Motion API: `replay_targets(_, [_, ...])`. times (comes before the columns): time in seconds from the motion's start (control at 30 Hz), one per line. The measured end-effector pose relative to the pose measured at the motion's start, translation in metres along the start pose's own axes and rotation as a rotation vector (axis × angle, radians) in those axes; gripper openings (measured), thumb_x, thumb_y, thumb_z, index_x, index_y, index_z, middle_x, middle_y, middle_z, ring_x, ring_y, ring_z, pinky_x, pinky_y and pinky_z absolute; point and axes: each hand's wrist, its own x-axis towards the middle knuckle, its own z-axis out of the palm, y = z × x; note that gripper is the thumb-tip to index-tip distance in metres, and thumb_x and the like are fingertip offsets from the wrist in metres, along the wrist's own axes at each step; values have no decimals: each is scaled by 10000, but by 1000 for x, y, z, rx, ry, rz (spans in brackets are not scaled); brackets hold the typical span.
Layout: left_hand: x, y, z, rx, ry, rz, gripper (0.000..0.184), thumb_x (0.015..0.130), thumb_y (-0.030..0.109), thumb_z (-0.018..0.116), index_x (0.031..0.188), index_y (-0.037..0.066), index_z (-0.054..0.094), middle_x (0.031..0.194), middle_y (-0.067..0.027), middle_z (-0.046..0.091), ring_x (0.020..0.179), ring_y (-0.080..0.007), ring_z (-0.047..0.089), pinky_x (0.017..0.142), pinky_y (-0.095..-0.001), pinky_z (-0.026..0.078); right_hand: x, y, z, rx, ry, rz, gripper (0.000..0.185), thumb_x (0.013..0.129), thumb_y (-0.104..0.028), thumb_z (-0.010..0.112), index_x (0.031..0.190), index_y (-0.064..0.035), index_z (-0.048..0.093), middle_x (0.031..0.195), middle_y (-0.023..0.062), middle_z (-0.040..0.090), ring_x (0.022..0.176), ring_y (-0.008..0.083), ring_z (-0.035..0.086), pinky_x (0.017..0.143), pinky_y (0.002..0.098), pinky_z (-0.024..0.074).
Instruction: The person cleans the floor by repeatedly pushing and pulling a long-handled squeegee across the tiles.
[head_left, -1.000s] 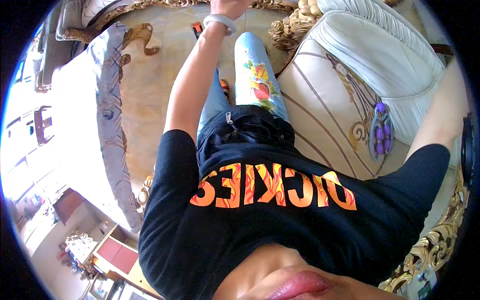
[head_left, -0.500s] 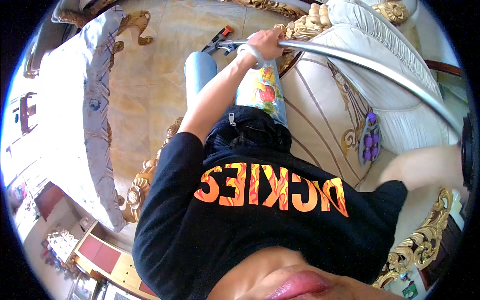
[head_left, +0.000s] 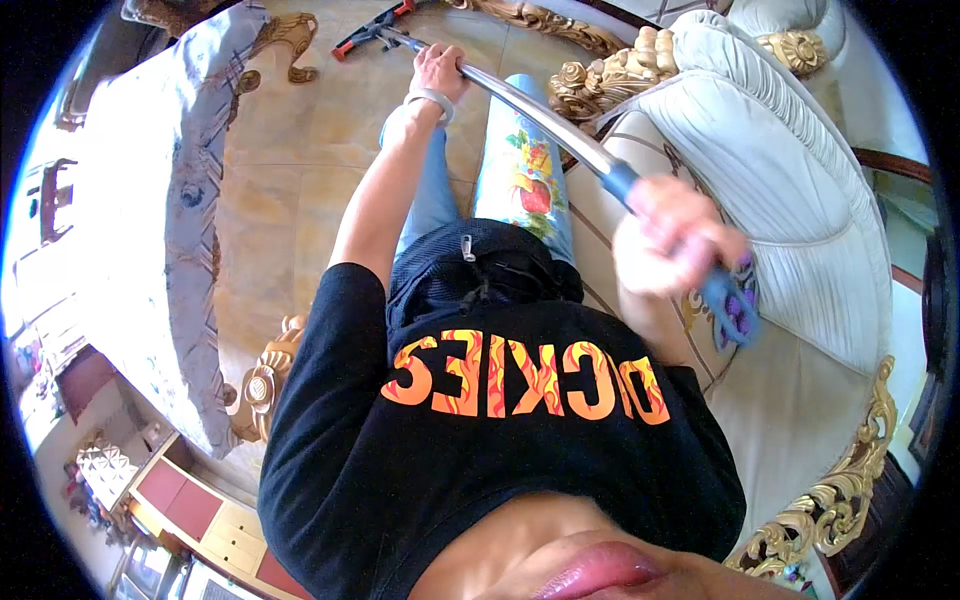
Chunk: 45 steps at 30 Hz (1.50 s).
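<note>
A long metal pole (head_left: pixel 545 118) of a mop slants across the view. Its narrow dark head (head_left: pixel 375 30), with orange-red ends, rests on the tiled floor at the top. My left hand (head_left: pixel 438 72), wearing a pale bangle, is wrapped round the lower pole near that head. Toward the other end, my right hand (head_left: pixel 680 235) grips the blue-grey handle (head_left: pixel 732 308); it is smeared by motion, but its fingers are curled round the handle. The handle's looped tip covers part of a purple item on the sofa.
On the right stands a cream sofa (head_left: pixel 780 400) with carved gold trim (head_left: pixel 845 510) and a pleated backrest (head_left: pixel 800 190). To the left is a table with a pale patterned cloth (head_left: pixel 190 210) and a gold leg (head_left: pixel 290 45). A red-and-cream cabinet (head_left: pixel 205 510) is at lower left.
The mop head has moved up and left, away from my legs. My left hand moved left with the pole. My right hand came in from the right edge, bringing the handle's end into view.
</note>
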Motion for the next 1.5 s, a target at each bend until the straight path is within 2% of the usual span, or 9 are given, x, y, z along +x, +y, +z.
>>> replay_targets(0.2, [-5,-26,19,174,32,-32,311,705,275,631,977,128,599,1037,-73,578,1147,-305,421,907,-416,396,-39,33,-20,-169,-325,175,66,824,9,455,855,-38,422,658,100,506,639,225,530,771,475,449])
replay_targets(0.4, [-26,112,-33,174,-165,237,217,702,277,652,813,100,597,845,-101,607,881,-265,577,830,-398,438,27,-51,-83,-216,-292,129,122,748,-140,458,743,-18,467,665,160,542,591,252,528,661,454,453])
replay_targets(0.5, [-40,177,-43,-88,-298,390,192,672,252,661,775,99,607,753,-116,614,740,-270,605,682,-398,485,67,-126,-135,-306,-197,32,149,756,-224,419,703,-88,444,538,84,444,477,194,430,518,361,371])
replay_targets(0.63, [-54,210,-43,-363,-149,493,168,639,219,648,702,71,598,605,-121,578,601,-314,589,585,-400,484,94,-156,-110,-116,-198,-11,279,857,-381,390,756,-132,463,530,-24,454,451,89,405,524,255,342])
replay_targets(0.93, [-30,150,-44,-228,-273,432,199,615,185,640,812,157,647,702,-88,631,674,-279,615,628,-384,496,60,-99,-75,-144,-179,-76,287,901,-424,377,841,-147,420,600,-32,484,496,86,437,569,265,358])
replay_targets(1.1, [-3,62,-20,-60,-94,343,148,616,147,656,754,127,610,700,-96,609,728,-302,600,677,-391,483,12,-18,-52,-47,-112,154,78,829,-59,429,901,-84,448,604,89,506,532,212,498,623,407,434])
replay_targets(1.2, [7,9,-12,20,-39,209,184,648,177,654,809,119,584,854,-83,601,883,-281,566,763,-390,456,-20,33,-45,-140,-186,304,63,805,-42,513,852,-47,472,710,132,589,752,273,604,845,470,424])
replay_targets(1.33, [5,-36,-4,168,-44,43,352,678,252,662,1011,166,588,1177,-75,524,1177,-262,423,928,-404,392,-52,82,-34,-189,-316,526,36,819,-17,532,853,-27,522,949,136,618,1106,267,512,953,405,373])
replay_targets(1.5, [-22,-22,-1,185,-57,2,452,680,265,662,1113,198,550,1253,-99,454,1225,-283,371,962,-449,350,-79,142,-45,-338,-393,712,108,834,-131,593,902,-53,562,1074,128,596,1120,226,502,934,336,385])
